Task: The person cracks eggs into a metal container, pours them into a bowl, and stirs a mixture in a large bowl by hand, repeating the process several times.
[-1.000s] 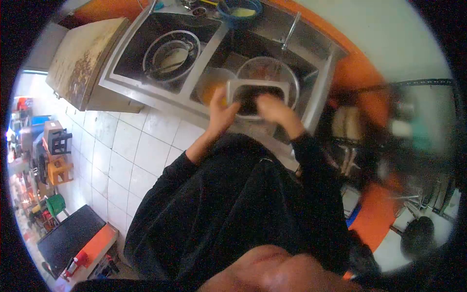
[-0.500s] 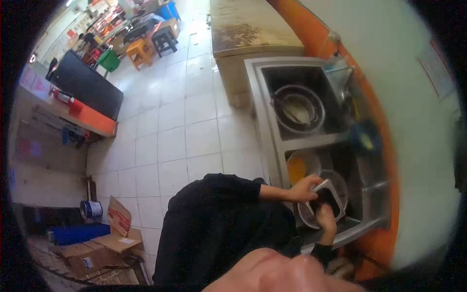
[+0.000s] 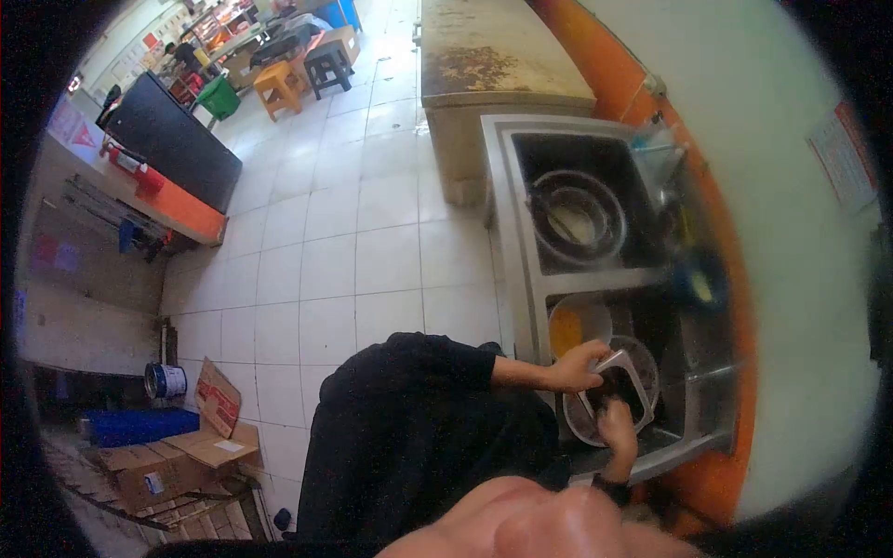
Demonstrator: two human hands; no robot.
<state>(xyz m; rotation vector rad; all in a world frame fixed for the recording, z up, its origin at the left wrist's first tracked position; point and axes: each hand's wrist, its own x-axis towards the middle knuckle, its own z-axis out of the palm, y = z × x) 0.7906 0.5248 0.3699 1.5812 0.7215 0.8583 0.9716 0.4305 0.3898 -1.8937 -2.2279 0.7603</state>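
My left hand (image 3: 579, 365) grips the rim of a rectangular metal pan (image 3: 643, 389), which is tilted above the sink's near basin. My right hand (image 3: 617, 425) reaches into the pan's dark inside, its fingers curled; anything they hold is hidden. Under the pan lies a round, clear-looking bowl (image 3: 579, 430). Beside it in the same basin sits a pale round container (image 3: 598, 318) with something orange-yellow (image 3: 566, 330) in it. The metal sink (image 3: 523, 279) has two basins. A dark round pot (image 3: 558, 244) with cloudy contents stands in the other basin.
A worn-topped counter (image 3: 507, 70) adjoins the sink's far end. A blurred dark blue item (image 3: 698, 279) is on the wall-side ledge. Flattened cardboard (image 3: 153, 470), a paint-type bucket (image 3: 166, 380), stools (image 3: 279, 86) and a fire extinguisher (image 3: 133, 167) are across the tiled floor (image 3: 326, 260).
The view has shifted slightly. My right hand has moved a little inside the pan, towards my left hand. My left hand keeps its hold on the rim.
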